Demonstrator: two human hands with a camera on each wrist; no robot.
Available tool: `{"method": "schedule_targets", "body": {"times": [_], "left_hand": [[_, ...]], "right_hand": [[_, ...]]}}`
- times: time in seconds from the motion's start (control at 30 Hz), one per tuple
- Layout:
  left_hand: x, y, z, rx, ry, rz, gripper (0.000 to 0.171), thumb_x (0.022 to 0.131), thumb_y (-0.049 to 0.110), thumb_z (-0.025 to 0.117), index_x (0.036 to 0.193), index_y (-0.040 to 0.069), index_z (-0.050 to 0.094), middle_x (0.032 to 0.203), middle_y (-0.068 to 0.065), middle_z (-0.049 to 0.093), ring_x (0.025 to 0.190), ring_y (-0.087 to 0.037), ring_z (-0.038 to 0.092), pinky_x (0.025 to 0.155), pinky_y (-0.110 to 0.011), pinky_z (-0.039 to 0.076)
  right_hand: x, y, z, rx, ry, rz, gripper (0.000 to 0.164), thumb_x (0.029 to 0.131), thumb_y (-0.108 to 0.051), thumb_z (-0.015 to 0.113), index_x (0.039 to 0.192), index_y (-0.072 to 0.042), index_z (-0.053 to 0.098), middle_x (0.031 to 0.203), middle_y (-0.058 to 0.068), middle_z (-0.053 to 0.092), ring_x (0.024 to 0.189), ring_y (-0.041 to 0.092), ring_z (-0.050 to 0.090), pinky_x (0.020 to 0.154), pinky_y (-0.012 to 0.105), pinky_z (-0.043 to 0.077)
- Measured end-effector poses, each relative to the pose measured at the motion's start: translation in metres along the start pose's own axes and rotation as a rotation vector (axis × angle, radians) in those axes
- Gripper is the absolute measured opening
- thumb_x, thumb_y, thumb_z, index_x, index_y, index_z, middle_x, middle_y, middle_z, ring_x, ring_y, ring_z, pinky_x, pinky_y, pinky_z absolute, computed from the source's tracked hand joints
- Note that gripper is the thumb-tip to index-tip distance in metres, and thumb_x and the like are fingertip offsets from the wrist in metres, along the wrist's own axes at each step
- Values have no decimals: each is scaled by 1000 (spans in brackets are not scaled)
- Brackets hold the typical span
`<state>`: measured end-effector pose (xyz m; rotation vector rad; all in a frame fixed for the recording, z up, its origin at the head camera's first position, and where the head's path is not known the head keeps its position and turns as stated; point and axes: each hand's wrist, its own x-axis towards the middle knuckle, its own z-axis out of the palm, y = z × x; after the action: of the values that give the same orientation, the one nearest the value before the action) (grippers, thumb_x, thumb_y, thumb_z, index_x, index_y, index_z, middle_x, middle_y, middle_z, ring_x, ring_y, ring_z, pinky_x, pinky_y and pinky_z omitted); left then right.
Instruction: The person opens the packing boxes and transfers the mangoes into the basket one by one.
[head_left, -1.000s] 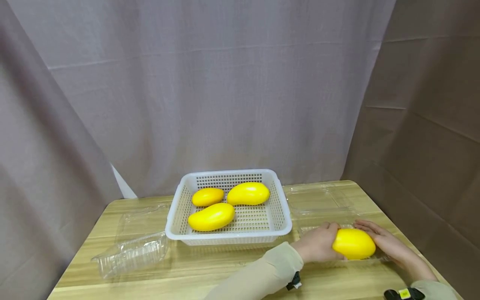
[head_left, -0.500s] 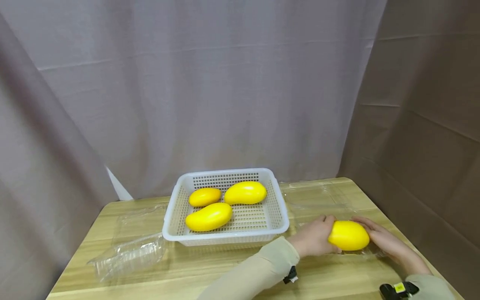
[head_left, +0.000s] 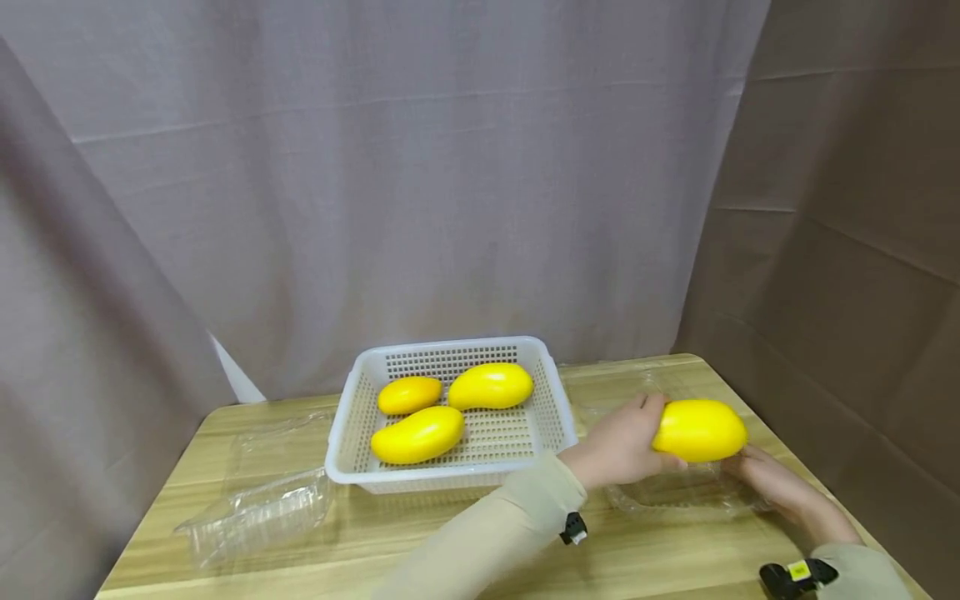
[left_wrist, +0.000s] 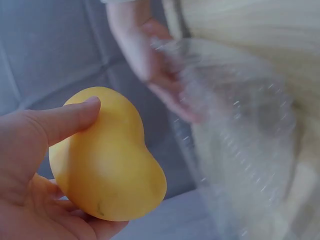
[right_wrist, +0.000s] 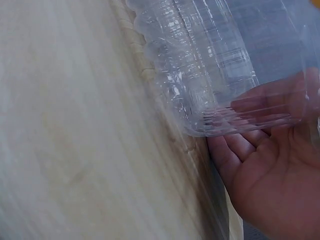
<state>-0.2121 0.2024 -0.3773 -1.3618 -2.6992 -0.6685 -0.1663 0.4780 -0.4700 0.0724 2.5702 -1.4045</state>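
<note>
A yellow mango is in my left hand. The left wrist view has the thumb across one side of the mango and the fingers curled under the other. Below it is a clear plastic clamshell box, with its lid side toward the back of the table. My right hand is at the box's right end. In the right wrist view that hand grips the end wall, the thumb showing through the plastic and the fingers underneath. The mango is raised above the box.
A white perforated basket stands at the middle back of the table, holding three mangoes. To its left lies another clear clamshell box, opened out. Grey curtains hang behind and on both sides.
My left hand has raised the mango up from the box toward the back. My right hand has come off the mango's side and lower onto the box's end. The basket stays put.
</note>
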Motion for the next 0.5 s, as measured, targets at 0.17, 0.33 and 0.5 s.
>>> {"method": "schedule_targets", "body": {"times": [0.17, 0.33, 0.5], "left_hand": [[-3, -8, -31, -68, 51, -15, 72, 85, 41, 82, 140, 14, 46, 127, 5, 56, 99, -4, 58, 82, -16, 48], [-5, -25, -50, -102, 89, -47, 73, 84, 40, 83, 141, 13, 46, 123, 2, 57, 98, -6, 58, 82, -18, 48], [-11, -46, -61, -70, 90, -88, 74, 84, 40, 83, 141, 12, 46, 122, -1, 58, 96, -8, 57, 80, -22, 49]], "right_hand": [[4, 0, -1, 5, -46, -53, 57, 106, -8, 34, 152, 17, 10, 152, 43, 23, 137, 61, 25, 102, 62, 41], [5, 3, -1, 0, -32, -82, 55, 104, -4, 37, 150, 17, 16, 151, 43, 25, 136, 57, 31, 90, 23, 47], [5, 4, -1, 17, -44, -77, 57, 105, -7, 39, 152, 15, 15, 153, 41, 23, 135, 33, 45, 86, 14, 45]]}}
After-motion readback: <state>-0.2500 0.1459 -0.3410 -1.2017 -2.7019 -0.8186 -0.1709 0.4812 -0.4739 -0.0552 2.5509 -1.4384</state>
